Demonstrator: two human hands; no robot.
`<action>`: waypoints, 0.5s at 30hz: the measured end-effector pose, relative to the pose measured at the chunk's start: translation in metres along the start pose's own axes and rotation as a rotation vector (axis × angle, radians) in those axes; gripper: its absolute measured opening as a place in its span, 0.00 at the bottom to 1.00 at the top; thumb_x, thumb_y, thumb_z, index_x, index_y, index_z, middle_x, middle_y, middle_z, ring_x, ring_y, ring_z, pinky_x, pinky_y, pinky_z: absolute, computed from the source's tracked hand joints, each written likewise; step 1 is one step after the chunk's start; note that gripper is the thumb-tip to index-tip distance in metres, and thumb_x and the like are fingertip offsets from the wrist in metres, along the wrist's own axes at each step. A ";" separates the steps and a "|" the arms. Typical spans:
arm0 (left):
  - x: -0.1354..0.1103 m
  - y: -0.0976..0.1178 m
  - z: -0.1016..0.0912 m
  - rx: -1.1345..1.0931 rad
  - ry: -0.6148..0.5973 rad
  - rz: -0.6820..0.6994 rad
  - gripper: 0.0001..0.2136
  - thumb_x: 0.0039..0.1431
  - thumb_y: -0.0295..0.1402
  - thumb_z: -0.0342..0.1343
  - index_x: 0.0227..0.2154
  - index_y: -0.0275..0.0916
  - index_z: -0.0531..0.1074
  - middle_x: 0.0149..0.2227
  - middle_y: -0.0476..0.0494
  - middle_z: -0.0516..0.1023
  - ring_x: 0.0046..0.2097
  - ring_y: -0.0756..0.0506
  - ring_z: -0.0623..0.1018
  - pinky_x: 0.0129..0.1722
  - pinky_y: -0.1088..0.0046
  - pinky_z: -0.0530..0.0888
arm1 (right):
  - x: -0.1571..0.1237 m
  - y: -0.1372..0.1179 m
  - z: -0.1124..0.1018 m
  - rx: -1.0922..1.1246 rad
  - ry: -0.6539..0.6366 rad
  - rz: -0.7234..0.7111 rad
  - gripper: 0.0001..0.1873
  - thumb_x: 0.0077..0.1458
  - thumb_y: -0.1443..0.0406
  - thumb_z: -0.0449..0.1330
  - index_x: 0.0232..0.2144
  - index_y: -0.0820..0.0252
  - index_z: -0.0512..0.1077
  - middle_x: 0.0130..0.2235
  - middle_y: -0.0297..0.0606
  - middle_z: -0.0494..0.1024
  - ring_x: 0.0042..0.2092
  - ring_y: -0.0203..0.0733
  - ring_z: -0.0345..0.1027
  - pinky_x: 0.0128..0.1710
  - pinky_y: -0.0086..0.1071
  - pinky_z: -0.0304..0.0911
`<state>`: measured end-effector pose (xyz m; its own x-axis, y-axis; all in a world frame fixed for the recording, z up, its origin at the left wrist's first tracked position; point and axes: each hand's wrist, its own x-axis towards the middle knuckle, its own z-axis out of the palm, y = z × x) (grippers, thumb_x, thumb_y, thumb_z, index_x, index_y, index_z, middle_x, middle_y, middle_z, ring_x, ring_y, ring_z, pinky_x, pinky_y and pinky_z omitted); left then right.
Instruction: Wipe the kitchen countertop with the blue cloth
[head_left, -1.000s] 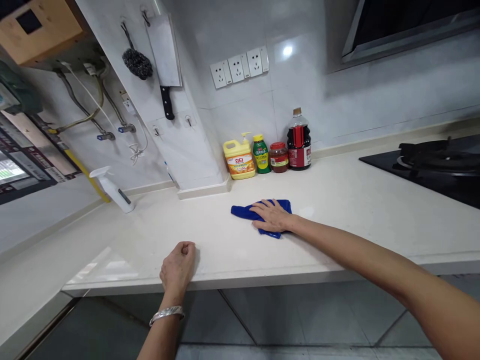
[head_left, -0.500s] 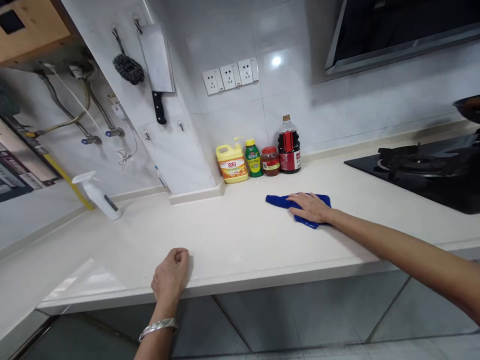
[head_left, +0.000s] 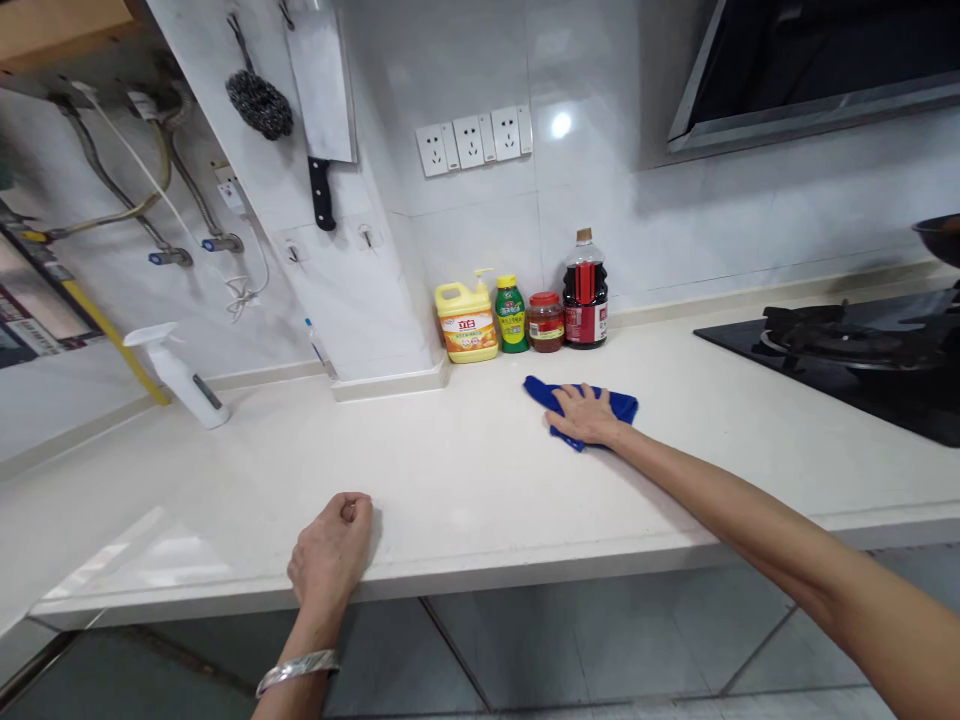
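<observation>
Head view. Cloth [head_left: 624, 407]: left of the hob [head_left: 885, 392], on the surface [head_left: 450, 470]. Our right hand [head_left: 589, 415]: fingers spread over it. Our left hand [head_left: 330, 550]: farther left, loosely fisted; contents, we cannot tell. Risk, we judge: an overlong sweep knocking the bottle [head_left: 585, 312]. Hidden: cloth's middle. Cut off: hob's right side.

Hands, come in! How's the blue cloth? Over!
Right hand spread over blue cloth on counter. Left hand in loose fist near counter's front edge. Bottles and jar beyond cloth, apart from it.
</observation>
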<state>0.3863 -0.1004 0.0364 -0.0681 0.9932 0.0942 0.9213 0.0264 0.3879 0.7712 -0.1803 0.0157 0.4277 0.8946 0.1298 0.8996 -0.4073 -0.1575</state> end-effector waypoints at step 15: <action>0.000 0.000 0.002 -0.006 0.023 -0.016 0.20 0.60 0.49 0.42 0.45 0.51 0.76 0.43 0.41 0.81 0.46 0.32 0.77 0.42 0.60 0.70 | 0.012 0.030 -0.004 0.384 0.046 -0.397 0.22 0.62 0.55 0.56 0.55 0.57 0.74 0.59 0.41 0.75 0.60 0.49 0.67 0.63 0.41 0.58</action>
<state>0.3864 -0.0997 0.0349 -0.0914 0.9898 0.1095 0.9177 0.0410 0.3952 0.8032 -0.1823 0.0161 0.0736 0.9531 0.2935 0.8996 0.0636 -0.4320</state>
